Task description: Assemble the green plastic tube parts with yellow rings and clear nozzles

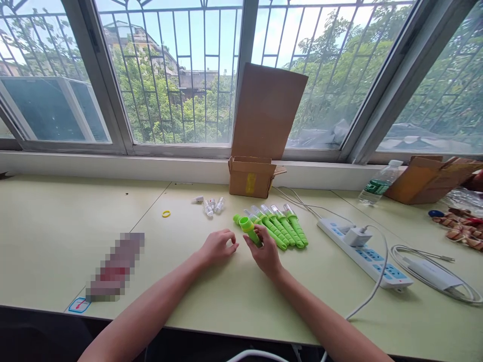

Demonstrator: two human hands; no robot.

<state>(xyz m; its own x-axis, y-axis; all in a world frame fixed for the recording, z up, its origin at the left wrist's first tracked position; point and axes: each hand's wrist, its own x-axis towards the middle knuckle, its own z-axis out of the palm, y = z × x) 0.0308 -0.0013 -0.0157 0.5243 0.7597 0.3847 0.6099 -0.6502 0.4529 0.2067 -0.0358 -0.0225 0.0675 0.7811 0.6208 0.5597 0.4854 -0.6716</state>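
Note:
My right hand [266, 254] is closed around a green plastic tube [249, 228], its open end pointing up and away from me. My left hand [218, 246] rests on the table just left of it, fingers curled in a pinch; whether anything is in them I cannot make out. Right behind my right hand lies a row of several green tubes with clear caps [284, 226]. A few small clear caps [212, 205] lie farther back to the left, and a yellow ring [166, 213] lies alone on the pale green table [264, 296].
A small open cardboard box [250, 176] stands against the window sill. A white power strip [365, 254] with a plugged charger and cables lies at the right. A water bottle [379, 185], another cardboard box [430, 178] and brown items sit far right. A blurred patch is at the left.

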